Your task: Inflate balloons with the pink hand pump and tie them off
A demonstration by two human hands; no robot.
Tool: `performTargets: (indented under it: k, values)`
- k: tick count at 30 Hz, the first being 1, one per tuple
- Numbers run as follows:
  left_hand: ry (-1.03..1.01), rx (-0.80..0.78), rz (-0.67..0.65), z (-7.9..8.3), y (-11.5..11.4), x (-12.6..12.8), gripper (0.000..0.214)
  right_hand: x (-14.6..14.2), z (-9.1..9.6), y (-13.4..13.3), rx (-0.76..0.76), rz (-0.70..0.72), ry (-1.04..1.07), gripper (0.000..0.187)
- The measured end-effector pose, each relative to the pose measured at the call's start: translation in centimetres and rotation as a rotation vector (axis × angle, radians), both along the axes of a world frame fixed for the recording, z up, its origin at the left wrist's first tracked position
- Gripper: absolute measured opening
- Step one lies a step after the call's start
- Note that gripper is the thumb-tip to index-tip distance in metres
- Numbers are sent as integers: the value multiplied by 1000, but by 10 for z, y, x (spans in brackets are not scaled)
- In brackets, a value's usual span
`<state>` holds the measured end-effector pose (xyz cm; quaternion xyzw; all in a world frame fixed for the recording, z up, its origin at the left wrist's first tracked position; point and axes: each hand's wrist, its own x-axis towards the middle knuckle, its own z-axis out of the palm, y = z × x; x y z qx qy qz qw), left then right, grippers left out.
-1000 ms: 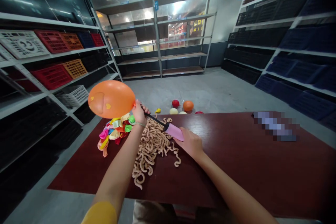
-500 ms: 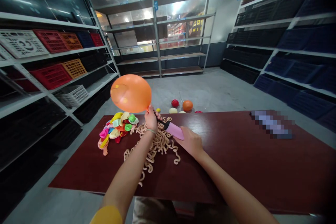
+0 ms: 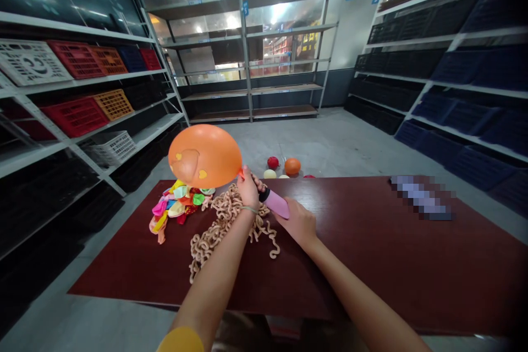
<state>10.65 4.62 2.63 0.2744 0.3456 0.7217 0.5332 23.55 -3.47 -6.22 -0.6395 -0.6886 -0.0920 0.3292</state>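
Observation:
An inflated orange balloon (image 3: 208,154) with small yellow marks extends to the left of my left hand (image 3: 248,190), whose fingers pinch its neck. My right hand (image 3: 300,223) is wrapped around a pink hand pump (image 3: 277,204) with a black end. That black end reaches my left fingers; whether the nozzle sits inside the balloon's neck is hidden. Under my left wrist lies a heap of beige curly strands (image 3: 210,236). Left of the heap is a pile of limp balloons (image 3: 177,206) in many colours.
The dark red table (image 3: 363,269) bears a pixelated flat object (image 3: 421,197) at its right. Past the far edge, a red balloon (image 3: 273,163), an orange balloon (image 3: 292,166) and pale ones lie on the floor. Shelves with crates (image 3: 76,59) line the left; metal racks (image 3: 247,55) stand behind.
My left hand has shifted slightly right and down, closer to my right hand. The orange balloon has dropped a little and looks larger. Both hands keep their hold.

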Motion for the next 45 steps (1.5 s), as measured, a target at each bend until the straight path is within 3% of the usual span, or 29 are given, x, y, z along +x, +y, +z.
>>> performTargets:
  k: [2,5,10,14,19,22,27,30,33,37,39,42,45]
  values:
    - [14,3,-26,0,-1,-4,45,0,0,-2,-19,31,2,38]
    - [19,-2,-19,10,10,-35,43,-2,-1,-2,-44,87,-5,41]
    - [-20,20,116,31,33,-84,41,-3,-3,2,-51,107,-13,40]
    - [-72,33,197,21,27,-59,43,-2,-3,5,-40,49,-34,39]
    - [-51,19,33,-9,-1,-9,43,-1,-1,2,-22,20,-41,40]
    - [-33,25,-2,-8,-2,-19,43,-2,-2,0,-25,69,-38,43]
    - [13,59,96,32,30,-70,41,-4,-5,3,-30,92,-8,42]
    - [9,98,157,46,41,-78,39,-4,-6,5,-29,63,18,41]
    - [-9,90,166,35,33,-59,37,-4,-4,6,-34,20,17,39]
    - [-9,23,49,3,8,-18,39,-3,1,3,-36,4,-3,36]
    - [13,11,-12,-5,1,-8,41,-3,2,1,-39,9,-15,37]
    - [56,16,-63,-1,5,-17,41,-4,2,-1,-48,27,-31,39]
    - [56,31,-30,16,21,-47,38,-4,0,-1,-45,53,-25,40]
